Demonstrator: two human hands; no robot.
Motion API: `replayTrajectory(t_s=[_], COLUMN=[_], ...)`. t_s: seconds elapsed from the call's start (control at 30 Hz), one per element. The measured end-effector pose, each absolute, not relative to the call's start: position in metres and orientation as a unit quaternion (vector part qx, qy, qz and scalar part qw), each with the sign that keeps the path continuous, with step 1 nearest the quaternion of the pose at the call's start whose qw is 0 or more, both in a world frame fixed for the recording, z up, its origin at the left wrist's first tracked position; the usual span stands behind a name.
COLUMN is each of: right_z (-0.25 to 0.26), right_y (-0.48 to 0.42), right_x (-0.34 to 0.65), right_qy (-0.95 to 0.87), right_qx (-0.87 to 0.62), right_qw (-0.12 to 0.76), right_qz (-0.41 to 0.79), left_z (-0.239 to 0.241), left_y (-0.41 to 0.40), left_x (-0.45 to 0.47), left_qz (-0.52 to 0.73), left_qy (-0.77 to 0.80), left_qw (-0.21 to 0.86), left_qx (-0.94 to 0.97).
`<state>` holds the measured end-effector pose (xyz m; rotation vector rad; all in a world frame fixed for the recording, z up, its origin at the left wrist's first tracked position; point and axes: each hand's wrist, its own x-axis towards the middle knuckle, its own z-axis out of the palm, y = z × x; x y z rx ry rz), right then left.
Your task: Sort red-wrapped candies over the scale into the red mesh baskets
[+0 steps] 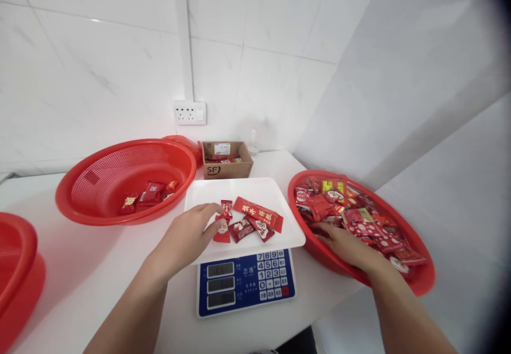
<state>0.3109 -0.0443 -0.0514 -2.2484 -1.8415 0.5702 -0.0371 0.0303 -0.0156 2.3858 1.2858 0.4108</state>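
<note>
My left hand (191, 234) is over the white weighing tray (279, 194), thumb and index finger apart at two small red-wrapped candies (223, 226). Beside them on the tray lie a long red packet with gold lettering (259, 214) and two dark red wrapped candies (241, 229). The tray sits on a blue-fronted digital scale (246, 282). My right hand (343, 245) reaches over the near rim into a red basket (423, 285) full of wrapped sweets (359, 215). Its fingers look loosely spread against the sweets; their tips are partly hidden.
At the left stands a red perforated basket (91, 183) with several red packets (150, 193). Another red basket (19, 247) is cut off at the left edge. Behind the scale is a cardboard box (231, 171) of packets, near a wall socket (190, 113).
</note>
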Motion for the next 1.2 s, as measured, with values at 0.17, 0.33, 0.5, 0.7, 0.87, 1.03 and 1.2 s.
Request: replayTrajectory(t_s=[0.17, 0.33, 0.5, 0.7, 0.87, 1.03, 1.2], right_z=[-0.048, -0.047, -0.041, -0.032, -0.033, -0.028, -0.030], right_y=[-0.041, -0.040, -0.047, -0.071, -0.079, -0.074, -0.060], right_x=[0.309, 0.307, 0.308, 0.318, 0.319, 0.275, 0.206], right_qy=[-0.619, -0.608, -0.596, -0.591, -0.596, -0.589, -0.622], right_qx=[-0.750, -0.755, -0.760, -0.719, -0.708, -0.645, -0.487], right_qw=[0.043, 0.030, 0.034, 0.151, 0.240, 0.386, 0.465], right_qz=[0.231, 0.245, 0.257, 0.333, 0.293, 0.296, 0.400], left_z=[-0.014, -0.012, -0.012, -0.014, -0.013, -0.014, -0.017], left_y=[0.030, 0.028, 0.027, 0.027, 0.026, 0.016, 0.008], left_x=[-0.040, -0.040, -0.040, -0.042, -0.037, -0.023, -0.011], left_qz=[0.155, 0.146, 0.120, 0.114, 0.154, 0.234, 0.263], left_qy=[0.483, 0.468, 0.427, 0.437, 0.441, 0.385, 0.332], left_qw=[0.198, 0.203, 0.200, 0.195, 0.223, 0.316, 0.381], left_qx=[0.839, 0.848, 0.874, 0.871, 0.856, 0.835, 0.822])
